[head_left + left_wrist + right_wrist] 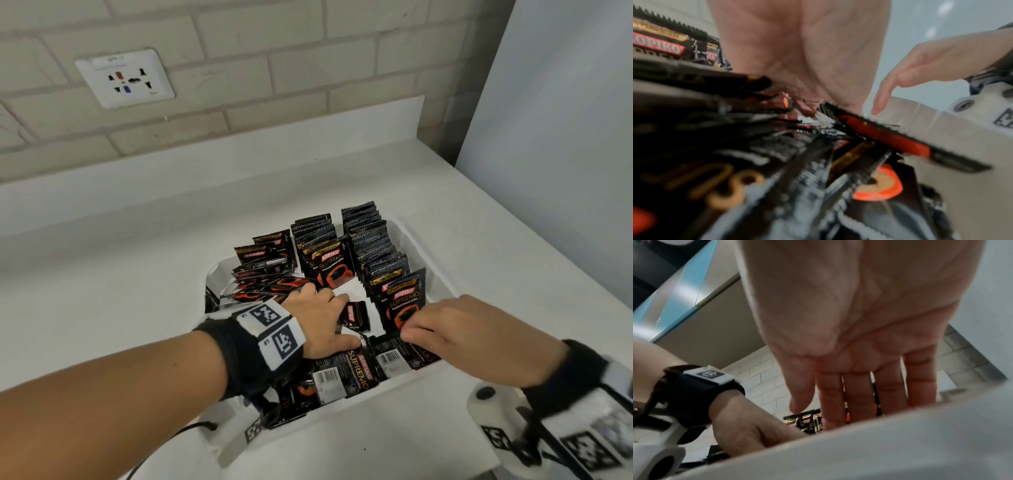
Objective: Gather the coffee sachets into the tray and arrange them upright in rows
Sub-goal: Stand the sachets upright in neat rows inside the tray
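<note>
A white tray on the counter holds black Kopiko coffee sachets. Upright rows fill its far right and middle. Fallen sachets lean at the left, and loose sachets lie flat along the front. My left hand reaches into the tray's middle and pinches a small sachet between fingers and thumb. In the left wrist view its fingertips are buried among blurred sachets. My right hand hovers at the front of the right row, its straight fingers pointing down behind the tray rim.
The tray sits on a white counter backed by a low upstand and a brick wall with a socket plate. A tall white panel closes off the right side. A black cable trails by the tray's near-left corner.
</note>
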### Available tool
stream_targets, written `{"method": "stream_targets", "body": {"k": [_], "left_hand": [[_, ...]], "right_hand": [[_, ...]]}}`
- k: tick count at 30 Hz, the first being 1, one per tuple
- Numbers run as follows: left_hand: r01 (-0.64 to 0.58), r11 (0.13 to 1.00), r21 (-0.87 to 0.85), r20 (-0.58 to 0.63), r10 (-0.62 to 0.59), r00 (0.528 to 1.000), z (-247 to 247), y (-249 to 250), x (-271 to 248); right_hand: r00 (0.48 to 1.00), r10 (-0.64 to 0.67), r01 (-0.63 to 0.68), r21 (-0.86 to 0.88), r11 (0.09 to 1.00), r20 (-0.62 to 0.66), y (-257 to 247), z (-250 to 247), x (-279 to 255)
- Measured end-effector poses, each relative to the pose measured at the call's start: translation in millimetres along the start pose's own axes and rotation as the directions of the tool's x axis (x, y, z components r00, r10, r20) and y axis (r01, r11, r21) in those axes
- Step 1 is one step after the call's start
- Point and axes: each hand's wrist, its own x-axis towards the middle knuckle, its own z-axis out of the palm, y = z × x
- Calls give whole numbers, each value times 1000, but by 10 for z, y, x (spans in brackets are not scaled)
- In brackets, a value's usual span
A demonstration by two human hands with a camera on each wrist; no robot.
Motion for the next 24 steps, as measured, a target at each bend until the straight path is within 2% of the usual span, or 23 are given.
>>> {"method": "stream_targets", "body": {"k": [4,8,14,19,24], "left_hand": [[-13,1000,3,39,13,999,-21,14,-55],[-23,1000,-19,122,25,992,-30,15,-132],[-42,989,-139,134,61,989,-46,95,-178],[26,937,-347,162,32,986,-54,129,-145],[52,937,-345,201,20,979,-32,221,-88]], "right_hand": [[994,28,-29,2,1000,103,-12,4,119],[994,23,-30,64,997,104,36,15,148],[989,42,-49,44,998,139,102,31,157],[981,41,-57,82,995,189,97,53,176],[979,41,-57,74,996,199,95,73,209]]}}
